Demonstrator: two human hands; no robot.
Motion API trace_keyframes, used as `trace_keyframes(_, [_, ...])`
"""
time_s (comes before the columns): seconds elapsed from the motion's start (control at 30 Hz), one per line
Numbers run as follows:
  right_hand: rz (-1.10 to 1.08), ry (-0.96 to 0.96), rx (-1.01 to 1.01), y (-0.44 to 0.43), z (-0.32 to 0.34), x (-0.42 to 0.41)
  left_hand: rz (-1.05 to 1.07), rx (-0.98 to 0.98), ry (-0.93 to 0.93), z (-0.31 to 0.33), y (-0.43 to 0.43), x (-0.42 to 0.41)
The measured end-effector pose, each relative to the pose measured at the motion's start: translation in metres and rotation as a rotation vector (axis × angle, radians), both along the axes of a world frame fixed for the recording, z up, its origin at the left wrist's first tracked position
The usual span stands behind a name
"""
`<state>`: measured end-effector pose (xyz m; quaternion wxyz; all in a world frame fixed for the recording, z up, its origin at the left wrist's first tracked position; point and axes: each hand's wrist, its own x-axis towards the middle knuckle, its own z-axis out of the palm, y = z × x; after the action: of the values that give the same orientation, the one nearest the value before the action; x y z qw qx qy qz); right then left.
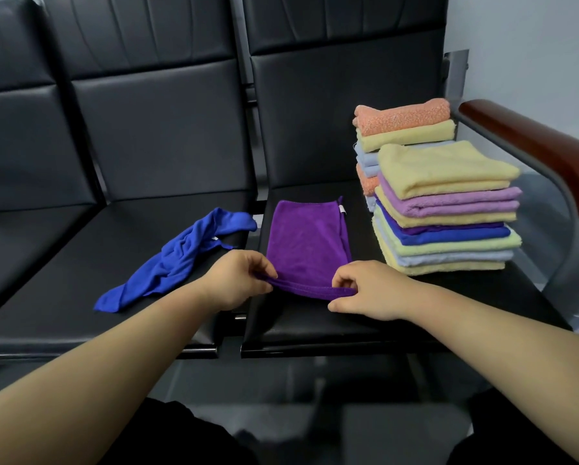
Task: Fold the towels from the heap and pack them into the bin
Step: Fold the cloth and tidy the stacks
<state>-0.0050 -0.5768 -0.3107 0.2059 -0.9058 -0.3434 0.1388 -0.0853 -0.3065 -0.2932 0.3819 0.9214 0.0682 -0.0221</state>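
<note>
1. Black bench seats (147, 135), a row of them, with a brown armrest (543, 152) at right.
2. Near stack of folded towels (445, 209) on the right seat; a second stack (402, 125) sits behind it, touching.
3. Purple towel (308, 243) flat on the right seat, just left of the near stack.
4. Blue towel (180, 260) crumpled on the left seat.
5. Left hand (237, 280) pinches the purple towel's near-left corner; right hand (365, 290) pinches the near-right corner. Hands are apart.
</note>
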Motion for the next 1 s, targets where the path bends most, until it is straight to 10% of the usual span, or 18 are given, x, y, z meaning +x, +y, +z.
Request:
trace_keyframes(0.3, [-0.172, -0.008, 0.152, 0.005, 0.002, 0.005, 0.033, 0.143, -0.075, 0.017, 0.006, 0.004])
trace_keyframes(0.63, [-0.398, 0.460, 0.548, 0.012, 0.032, 0.020, 0.000, -0.644, 0.251, 0.035, 0.017, 0.007])
trace_keyframes(1.0, [-0.598, 0.149, 0.379, 0.034, 0.001, 0.057, 0.432, -0.342, -0.022, -0.010, 0.011, 0.072])
